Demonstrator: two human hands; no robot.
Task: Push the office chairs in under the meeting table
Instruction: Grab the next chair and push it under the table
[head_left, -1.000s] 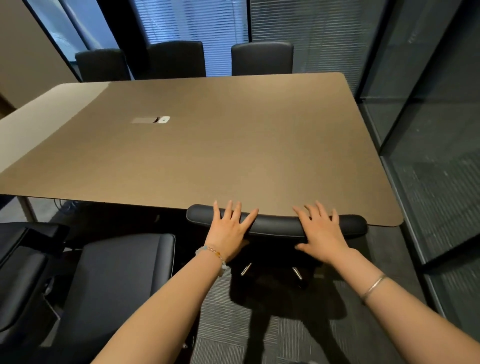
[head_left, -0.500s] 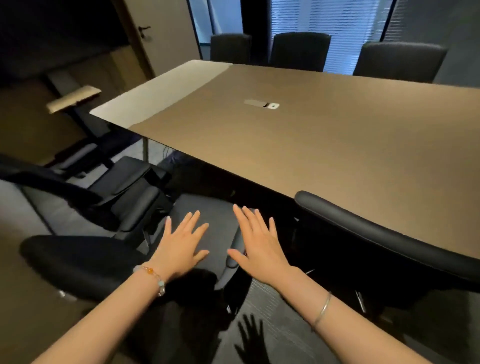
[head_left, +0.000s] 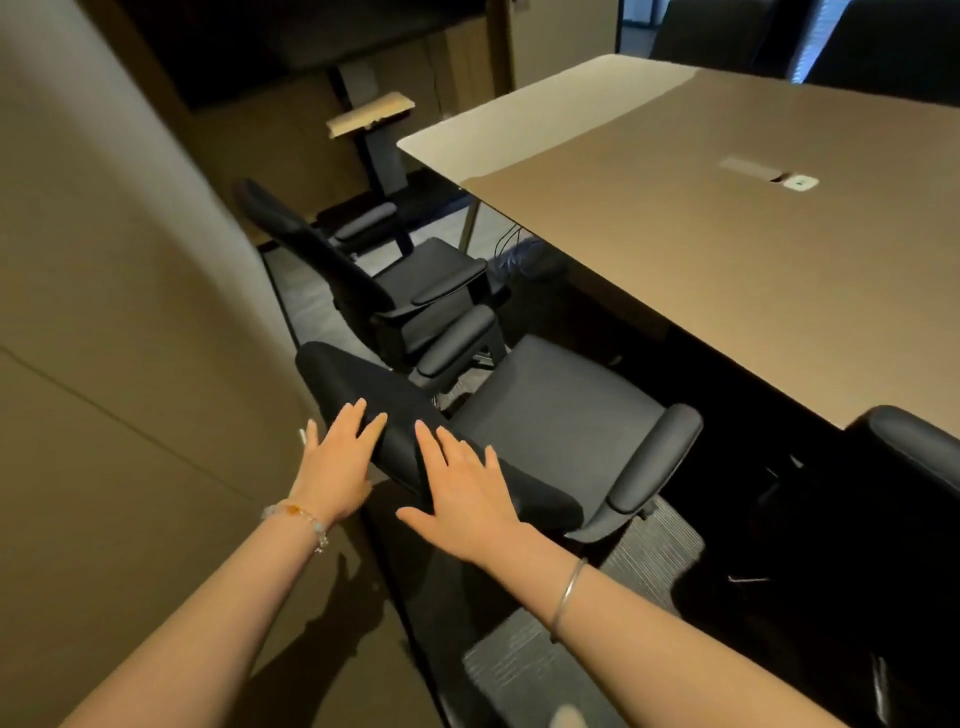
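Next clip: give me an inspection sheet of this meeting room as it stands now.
Surface: meeting table bare except a small white insert.
Job's things: near chair pulled out, seat clear of the table; second chair also out; third chair back at the edge.
Clutter: nothing seen.
Grippers: left hand and right hand open, flat at the near chair's backrest.
Cables: dark cords under the table.
Surroundings: tan wall at left.

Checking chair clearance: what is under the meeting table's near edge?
Under the meeting table, a thin leg and dangling cables show near the far corner. The rest is dark shadow, unreadable. The nearest chair's seat sits outside it.
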